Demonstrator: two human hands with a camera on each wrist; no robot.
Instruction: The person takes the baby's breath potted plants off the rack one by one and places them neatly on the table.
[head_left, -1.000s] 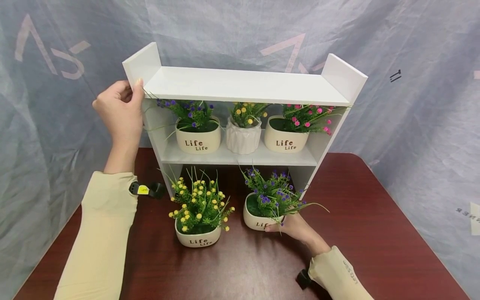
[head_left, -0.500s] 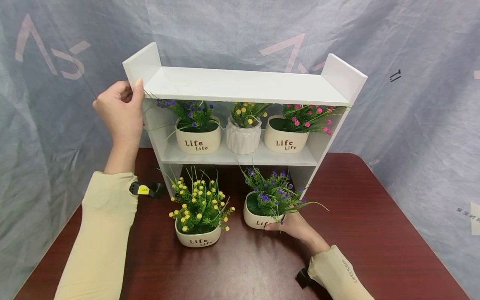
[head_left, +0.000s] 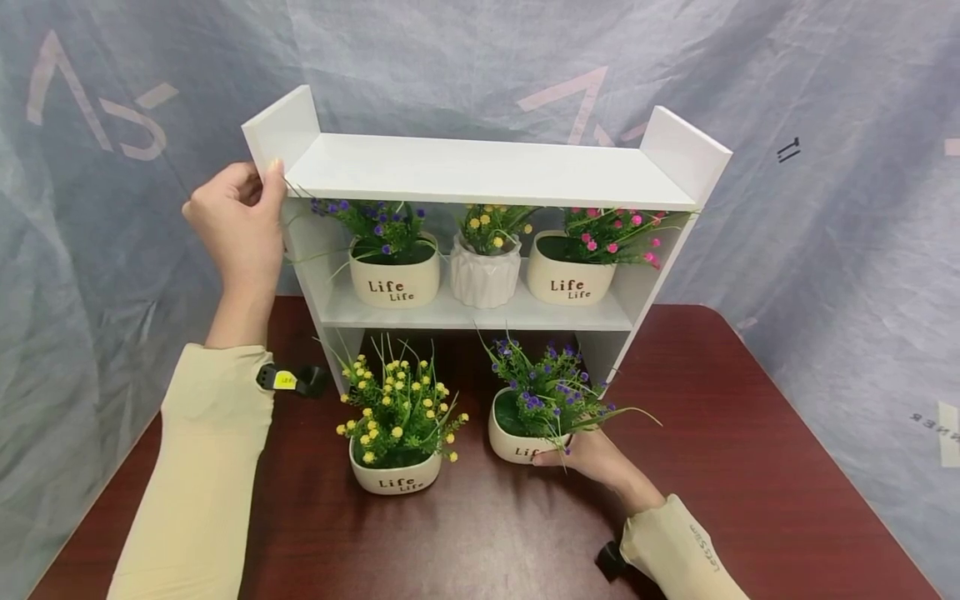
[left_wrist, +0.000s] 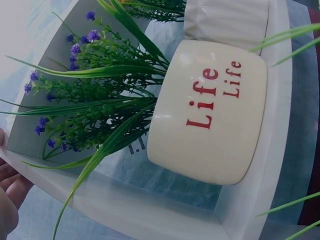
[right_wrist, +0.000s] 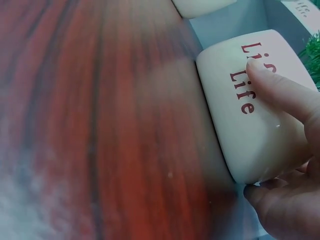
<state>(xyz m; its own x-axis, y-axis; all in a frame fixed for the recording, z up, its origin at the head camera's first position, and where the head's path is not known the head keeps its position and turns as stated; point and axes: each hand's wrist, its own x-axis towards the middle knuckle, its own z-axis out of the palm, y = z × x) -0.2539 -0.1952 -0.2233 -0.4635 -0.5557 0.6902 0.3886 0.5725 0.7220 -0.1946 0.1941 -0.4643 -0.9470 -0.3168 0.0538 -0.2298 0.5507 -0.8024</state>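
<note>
My left hand (head_left: 238, 221) pinches the upper left side panel of a white two-tier shelf (head_left: 480, 171), thumb on its front edge. In front of the shelf's right side, my right hand (head_left: 596, 458) grips a cream "Life" flowerpot (head_left: 517, 442) with purple flowers. In the right wrist view the thumb lies across the lettering of this flowerpot (right_wrist: 250, 110), and the other fingers curl at its end, partly hidden. To its left on the table stands another cream flowerpot (head_left: 396, 477) with yellow flowers.
On the middle shelf board (head_left: 480, 315) stand a cream pot (head_left: 395, 279) with purple flowers, a white ribbed pot (head_left: 485, 275) with yellow ones and a cream pot (head_left: 572, 273) with pink ones. A dark red table (head_left: 750, 467) lies beneath; a grey curtain (head_left: 840, 192) hangs behind.
Hardly anything differs. The whole head view has shifted very slightly; both hands keep their holds, and the flowerpot under the right hand stays in about the same spot.
</note>
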